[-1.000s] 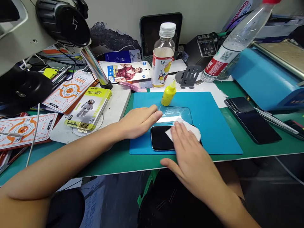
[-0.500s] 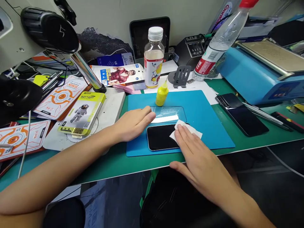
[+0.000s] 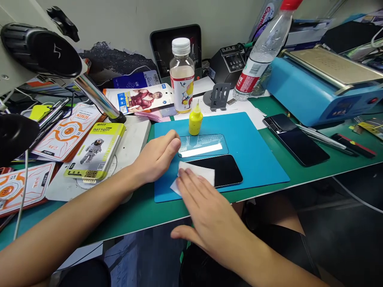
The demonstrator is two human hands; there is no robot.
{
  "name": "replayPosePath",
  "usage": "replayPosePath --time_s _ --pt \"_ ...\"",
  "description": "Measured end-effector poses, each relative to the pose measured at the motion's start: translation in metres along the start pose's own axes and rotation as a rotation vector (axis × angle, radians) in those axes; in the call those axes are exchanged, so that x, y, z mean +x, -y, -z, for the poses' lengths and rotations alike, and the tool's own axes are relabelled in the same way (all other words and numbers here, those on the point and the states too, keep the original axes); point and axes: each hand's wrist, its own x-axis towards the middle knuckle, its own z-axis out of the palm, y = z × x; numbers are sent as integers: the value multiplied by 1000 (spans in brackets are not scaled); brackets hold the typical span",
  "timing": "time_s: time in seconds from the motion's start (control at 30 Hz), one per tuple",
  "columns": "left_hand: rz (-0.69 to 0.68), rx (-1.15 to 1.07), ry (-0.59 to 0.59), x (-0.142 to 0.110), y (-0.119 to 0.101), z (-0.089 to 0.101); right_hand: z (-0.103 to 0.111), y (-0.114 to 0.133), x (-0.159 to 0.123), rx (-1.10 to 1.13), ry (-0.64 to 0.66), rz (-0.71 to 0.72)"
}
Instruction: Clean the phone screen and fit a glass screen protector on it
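Under the flat fingers of my right hand (image 3: pixel 209 211) is a white wipe (image 3: pixel 203 172), pressed over the left end of a black-screened phone (image 3: pixel 226 169); my thumb sticks out to the side. The phone lies face up on a blue mat (image 3: pixel 254 159), its left part hidden by the wipe. My left hand (image 3: pixel 158 155) rests at the mat's left side, fingers curled closed, beside a clear glass screen protector (image 3: pixel 206 145) with a dark outline. Nothing shows in that hand, though its palm side is hidden. Just behind the glass stands a small yellow dropper bottle (image 3: pixel 195 121).
A drink bottle (image 3: pixel 182 85) and a red-capped bottle (image 3: pixel 254 67) stand behind the mat. On the right are another phone (image 3: pixel 299 139), tweezers (image 3: pixel 326 138) and a blue machine (image 3: pixel 311 89). Battery boxes (image 3: pixel 95 149) and a microscope post (image 3: pixel 98 97) occupy the left.
My right hand has slid the wipe leftward across the phone, uncovering its right end. My left hand's thumb has drawn in, away from the glass. The view has shifted slightly.
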Motion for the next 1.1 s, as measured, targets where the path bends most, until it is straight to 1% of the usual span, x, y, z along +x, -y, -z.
replayPosePath --time_s 0.17,0.27,0.37,0.5,0.57,0.6,0.63,0.7,0.77,0.8,0.83,0.87,0.9,0.97,1.03,1.1 --pt "-3 30 25 0 0 1 21 -52 -35 -90 -23 -134" --pt "-17 27 47 0 -1 1 26 -75 -49 -82 -28 -182" --pt "-47 31 58 0 -2 1 26 -83 -62 -26 -87 -195" --pt "-83 33 79 -1 -3 2 24 -83 -76 103 -287 -171" --pt "-83 36 73 -1 -4 2 25 -84 -80 170 -376 -188" --pt "-76 39 63 -2 -4 2 27 -85 -80 206 -411 -232" --pt "-65 41 46 -2 -5 2 30 -88 -78 240 -443 -307" --pt "-36 54 -12 -2 -5 2 38 -98 -68 300 -539 -515" --pt "-12 89 -85 -1 -4 1 49 -116 -52 341 -672 -711" --pt "-7 116 -111 0 -3 1 55 -127 -43 372 -738 -760" --pt "-5 147 -125 1 -2 0 61 -138 -33 406 -742 -790" --pt "-4 178 -128 2 -1 -1 66 -150 -25 454 -657 -805" --pt "0 209 -120 3 1 -1 70 -160 -17 471 -600 -799" --pt "10 266 -94 4 2 -2 74 -176 -6 464 -478 -780" --pt "16 312 -67 4 3 -3 74 -181 1 356 -392 -723" --pt "9 341 -42 4 2 -3 70 -175 6 208 -346 -629"
